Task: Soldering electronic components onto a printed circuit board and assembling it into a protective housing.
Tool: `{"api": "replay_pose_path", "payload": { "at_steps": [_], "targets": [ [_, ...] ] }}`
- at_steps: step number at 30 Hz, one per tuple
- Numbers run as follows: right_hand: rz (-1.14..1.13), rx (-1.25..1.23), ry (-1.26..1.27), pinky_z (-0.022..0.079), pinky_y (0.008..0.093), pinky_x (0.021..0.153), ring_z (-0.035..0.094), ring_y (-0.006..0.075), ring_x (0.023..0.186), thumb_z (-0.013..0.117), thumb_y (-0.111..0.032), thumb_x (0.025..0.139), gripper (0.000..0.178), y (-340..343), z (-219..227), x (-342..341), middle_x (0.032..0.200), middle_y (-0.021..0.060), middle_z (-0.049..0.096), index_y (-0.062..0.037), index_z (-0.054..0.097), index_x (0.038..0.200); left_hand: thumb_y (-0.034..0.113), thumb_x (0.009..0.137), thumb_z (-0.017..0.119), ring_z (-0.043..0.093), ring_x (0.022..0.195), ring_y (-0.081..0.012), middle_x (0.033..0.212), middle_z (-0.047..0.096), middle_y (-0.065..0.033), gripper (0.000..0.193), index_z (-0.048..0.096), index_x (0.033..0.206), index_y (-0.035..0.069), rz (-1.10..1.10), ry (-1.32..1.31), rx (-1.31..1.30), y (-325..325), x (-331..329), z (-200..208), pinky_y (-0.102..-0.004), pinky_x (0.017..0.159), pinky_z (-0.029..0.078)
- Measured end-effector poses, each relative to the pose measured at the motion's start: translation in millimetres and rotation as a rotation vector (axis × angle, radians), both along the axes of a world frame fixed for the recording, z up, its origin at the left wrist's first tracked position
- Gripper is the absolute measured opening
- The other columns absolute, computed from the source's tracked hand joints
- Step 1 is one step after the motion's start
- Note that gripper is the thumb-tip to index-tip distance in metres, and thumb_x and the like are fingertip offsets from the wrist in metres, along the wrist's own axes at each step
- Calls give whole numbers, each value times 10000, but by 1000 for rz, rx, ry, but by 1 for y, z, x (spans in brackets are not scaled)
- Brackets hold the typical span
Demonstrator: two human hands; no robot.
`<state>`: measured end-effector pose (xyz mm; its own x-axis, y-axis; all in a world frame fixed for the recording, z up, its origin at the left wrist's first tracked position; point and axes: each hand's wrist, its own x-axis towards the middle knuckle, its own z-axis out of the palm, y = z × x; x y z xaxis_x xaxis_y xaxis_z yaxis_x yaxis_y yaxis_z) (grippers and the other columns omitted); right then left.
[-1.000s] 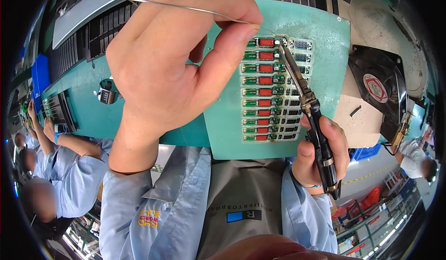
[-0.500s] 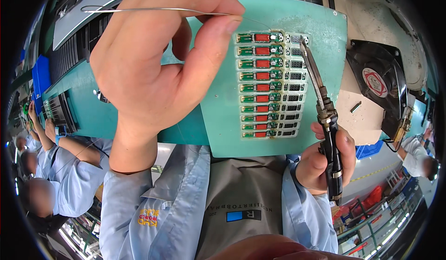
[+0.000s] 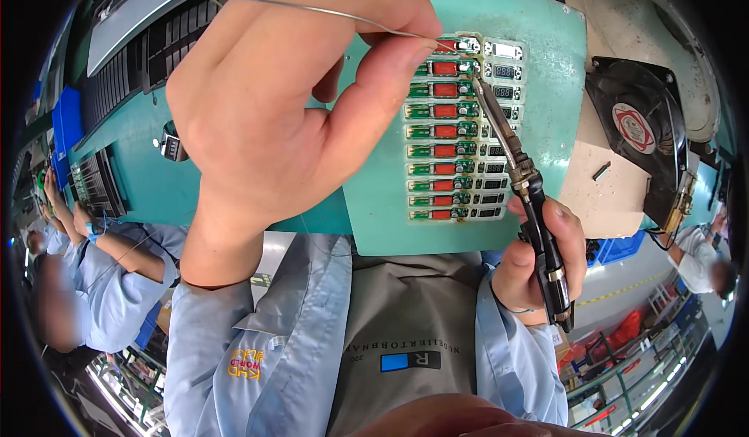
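My left hand [image 3: 289, 101] pinches a thin solder wire [image 3: 273, 2] between thumb and forefinger. The wire's long tail reaches back over the hand, and its short end points at the upper circuit boards. In my right hand [image 3: 573, 242] is a soldering iron [image 3: 524, 179], gripped by its black handle. Its tip rests at or just above the right end of a small green circuit board [image 3: 445, 90] with a red part, near the top of a column of several. Beside them runs a column of small black digit displays [image 3: 503, 72]. All sit in a pale green mat [image 3: 382, 218]. My left fingers partly cover the top boards.
A black fan [image 3: 608, 94] stands to the right of the mat, near a small dark piece [image 3: 601, 171] on a beige board [image 3: 577, 199]. A small metal counter-like device [image 3: 172, 144] lies left of my wrist. Another person's hand [image 3: 82, 218] works at far left.
The iron's tip has moved left, from the top display to the right end of the boards. My left hand has shifted right with the wire, bringing its end over the upper boards.
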<state>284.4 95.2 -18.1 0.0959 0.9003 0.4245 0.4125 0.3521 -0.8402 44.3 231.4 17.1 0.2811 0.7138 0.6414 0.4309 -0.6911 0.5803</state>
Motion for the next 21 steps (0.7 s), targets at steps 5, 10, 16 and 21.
{"api": "replay_pose_path", "payload": {
  "at_steps": [5, 10, 16, 21],
  "targets": [
    [-13, -35, -8, 562, 319, 664, 682, 265, 723, 828, -164, 856, 410, 1, 0, 0, 935, 220, 724, 67, 670, 1156, -74, 816, 750, 428, 561, -58, 925, 711, -109, 170, 702, 978, -54, -13, 10, -9, 3, 0, 0, -171, 494, 334],
    [22, -43, -34, 561, 317, 663, 680, 263, 720, 833, -175, 851, 418, 3, 2, 5, 946, 220, 724, 61, 672, 1157, -84, 815, 740, 449, 575, -69, 937, 705, -124, 181, 693, 988, -63, -37, 25, -28, 4, -1, 0, -170, 502, 348],
    [28, -31, -25, 557, 319, 658, 676, 256, 718, 836, -200, 855, 425, 2, 4, 5, 963, 214, 725, 45, 676, 1162, -101, 813, 723, 485, 598, -86, 957, 694, -147, 199, 679, 1005, -77, -75, 38, -24, 4, -1, -2, -170, 516, 373],
    [116, -65, -167, 562, 333, 730, 712, 277, 783, 712, -277, 984, 465, -1, 10, 10, 980, 236, 700, 58, 578, 1279, -106, 812, 716, 499, 611, -94, 961, 692, -150, 200, 676, 1006, -80, -80, -8, -25, 2, 0, -5, -173, 521, 385]
  ]
}}
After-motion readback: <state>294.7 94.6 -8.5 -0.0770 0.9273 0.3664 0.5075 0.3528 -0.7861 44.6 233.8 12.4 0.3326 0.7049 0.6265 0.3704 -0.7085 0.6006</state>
